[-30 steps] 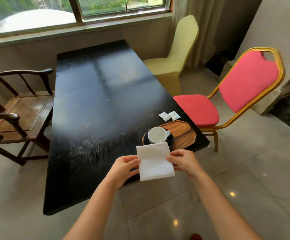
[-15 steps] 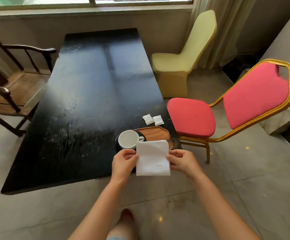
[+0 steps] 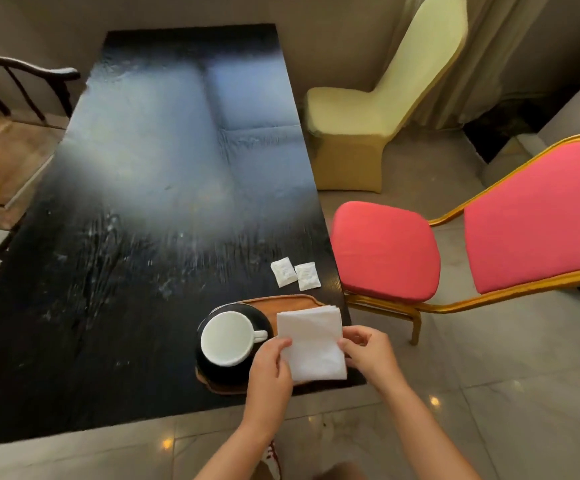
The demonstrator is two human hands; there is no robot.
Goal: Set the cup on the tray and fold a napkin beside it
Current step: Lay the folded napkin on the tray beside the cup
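A white cup (image 3: 227,337) sits on a dark saucer (image 3: 266,320) at the left end of a wooden tray (image 3: 283,302), near the black table's near right corner. Over the tray's right part I hold a folded white napkin (image 3: 311,341). My left hand (image 3: 269,368) pinches the napkin's lower left edge, and my right hand (image 3: 368,353) pinches its right edge. The napkin hides most of the tray's right side. Whether it touches the tray I cannot tell.
Two small white sachets (image 3: 295,277) lie on the black table (image 3: 143,202) just beyond the tray. A red chair with a gold frame (image 3: 420,251) and a cream covered chair (image 3: 368,112) stand to the right. A dark wooden armchair (image 3: 7,109) stands at the left.
Both hands have carried the napkin forward, from in front of the table's edge to over the tray's right part beside the cup. I have come closer and look down more steeply.
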